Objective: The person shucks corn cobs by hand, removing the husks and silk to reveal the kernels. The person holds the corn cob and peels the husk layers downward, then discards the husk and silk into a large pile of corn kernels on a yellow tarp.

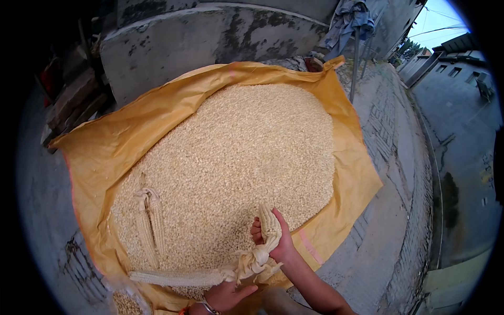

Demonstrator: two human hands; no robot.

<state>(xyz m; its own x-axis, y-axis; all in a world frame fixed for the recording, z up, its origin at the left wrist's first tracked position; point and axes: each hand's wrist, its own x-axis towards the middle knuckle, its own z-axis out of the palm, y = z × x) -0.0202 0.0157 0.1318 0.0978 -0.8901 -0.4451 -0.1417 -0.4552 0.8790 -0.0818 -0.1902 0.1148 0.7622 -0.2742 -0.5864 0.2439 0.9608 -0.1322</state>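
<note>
My right hand [281,244] grips an upright ear of dried pale corn [269,224], thumb along one side and fingers curled on the other. Its twisted husks form a knot [254,260] that joins it to a second ear [177,277] stretching left. My left hand [226,295], with a bracelet at the wrist, is at the base of that second ear, thumb apart; its fingers are partly hidden by cob and husk. Beneath lies a broad heap of loose corn kernels [244,157]. Another husk-tied pair of ears [151,224] rests on the heap at left.
A yellow woven sheet [130,114] holds the kernels, its edges raised at the back. Behind it stands a low cement wall [165,59]. A metal post [356,63] with cloth rises at the back right. A clear bag of kernels [128,303] sits at the lower left.
</note>
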